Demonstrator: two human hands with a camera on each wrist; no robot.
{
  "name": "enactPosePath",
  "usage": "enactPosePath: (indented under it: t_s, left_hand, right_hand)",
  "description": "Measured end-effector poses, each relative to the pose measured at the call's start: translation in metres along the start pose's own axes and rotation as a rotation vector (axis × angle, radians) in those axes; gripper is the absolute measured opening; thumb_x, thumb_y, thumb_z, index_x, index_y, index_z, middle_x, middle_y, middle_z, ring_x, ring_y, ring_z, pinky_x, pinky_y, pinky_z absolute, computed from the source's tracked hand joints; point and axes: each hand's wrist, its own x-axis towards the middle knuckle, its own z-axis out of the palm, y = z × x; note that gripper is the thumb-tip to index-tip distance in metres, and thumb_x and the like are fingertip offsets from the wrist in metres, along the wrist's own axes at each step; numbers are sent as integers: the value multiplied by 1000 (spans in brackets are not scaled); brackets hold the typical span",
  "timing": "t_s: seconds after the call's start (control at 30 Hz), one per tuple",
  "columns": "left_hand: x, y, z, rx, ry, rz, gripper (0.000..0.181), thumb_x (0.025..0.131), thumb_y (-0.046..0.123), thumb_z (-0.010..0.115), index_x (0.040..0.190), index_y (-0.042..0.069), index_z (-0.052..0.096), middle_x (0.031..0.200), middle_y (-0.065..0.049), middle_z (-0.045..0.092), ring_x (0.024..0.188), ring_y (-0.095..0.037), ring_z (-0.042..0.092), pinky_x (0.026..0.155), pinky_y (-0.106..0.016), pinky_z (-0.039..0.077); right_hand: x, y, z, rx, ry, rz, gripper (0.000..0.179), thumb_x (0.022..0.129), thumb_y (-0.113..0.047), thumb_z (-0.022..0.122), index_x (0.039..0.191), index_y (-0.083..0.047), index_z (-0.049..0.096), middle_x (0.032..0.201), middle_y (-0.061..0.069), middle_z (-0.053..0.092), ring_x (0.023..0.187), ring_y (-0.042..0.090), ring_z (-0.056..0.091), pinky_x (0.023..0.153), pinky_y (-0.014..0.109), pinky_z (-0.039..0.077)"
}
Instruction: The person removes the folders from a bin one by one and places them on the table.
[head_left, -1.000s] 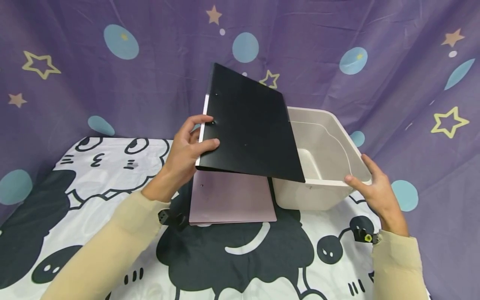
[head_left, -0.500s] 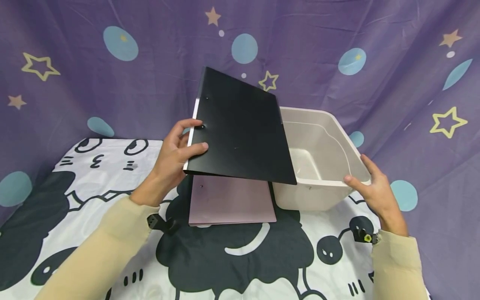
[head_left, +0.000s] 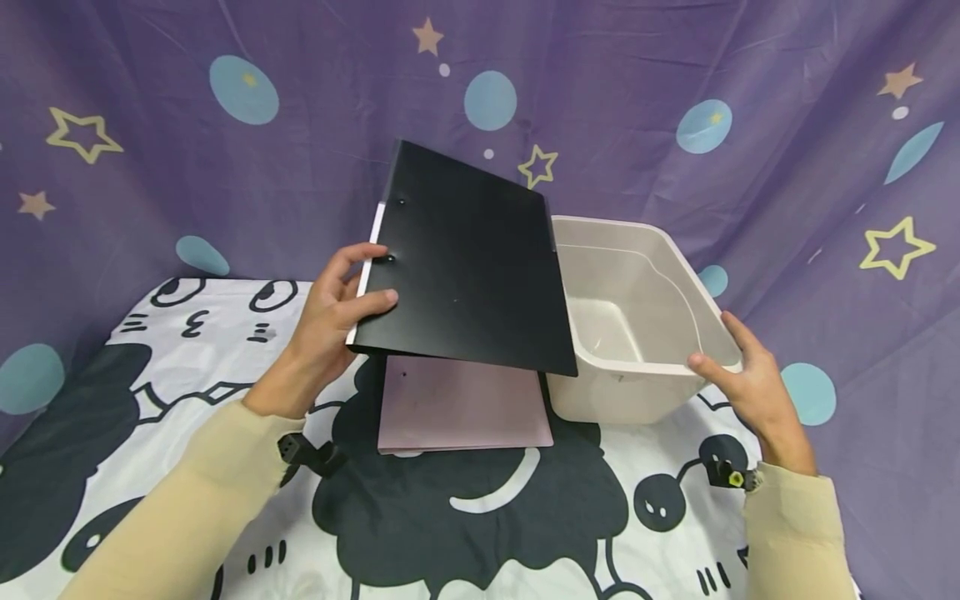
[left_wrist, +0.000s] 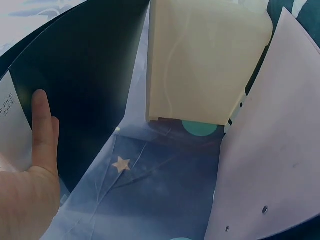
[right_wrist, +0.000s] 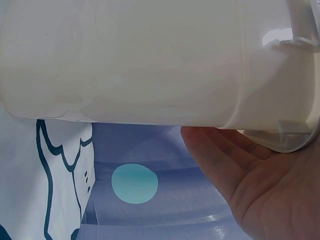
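Observation:
My left hand (head_left: 318, 321) grips a black file folder (head_left: 472, 271) by its white-edged spine, thumb on the near face. The folder is tilted, raised over a pink file folder (head_left: 465, 406), and hides that folder's far part. From the left wrist view, the black folder (left_wrist: 90, 70) shows its other side, with a printed label (left_wrist: 11, 120) near the fingers. To the right stands a beige plastic bin (head_left: 622, 398), its visible inside bare. My right hand (head_left: 761, 396) holds the bin's right rim, thumb over the near corner; in the right wrist view its fingers lie against the bin wall (right_wrist: 125, 65).
A black-and-white cartoon cloth (head_left: 480, 533) covers the table. Behind it hangs a purple curtain (head_left: 337, 125) with stars and blue ovals. The bin stands right beside the pink folder, and the black folder overlaps the bin's left side in the head view.
My left hand has moved left and slightly down with the black folder, uncovering more of the bin's left side. The right hand, bin and pink folder stay in place.

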Motion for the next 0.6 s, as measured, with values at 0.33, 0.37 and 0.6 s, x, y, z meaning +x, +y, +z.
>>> enactPosePath:
  t_s: [0.33, 0.37, 0.6]
  left_hand:
    - [-4, 1, -9, -8, 12, 2, 47, 86, -14, 56, 124, 14, 49, 123, -15, 49, 89, -20, 66, 66, -33, 57]
    - [-4, 1, -10, -14, 12, 2, 47, 86, -14, 55, 124, 13, 50, 124, -15, 48, 90, -20, 66, 66, -33, 57]
    - [-7, 0, -17, -29, 8, 0, 48, 87, -14, 56, 125, 14, 49, 124, -16, 48, 86, -22, 68, 65, -32, 57]
  right_hand:
    - [1, 2, 1, -4, 0, 1, 85, 87, -28, 69, 153, -13, 19, 142, 26, 41, 110, 12, 47, 80, 12, 36]
    - [1, 2, 0, -5, -1, 1, 85, 87, -28, 69, 153, -13, 18, 142, 26, 40, 111, 14, 47, 81, 12, 36]
    - [2, 2, 0, -7, -3, 7, 85, 87, -28, 69, 153, -12, 18, 142, 26, 40, 113, 20, 48, 80, 11, 36]
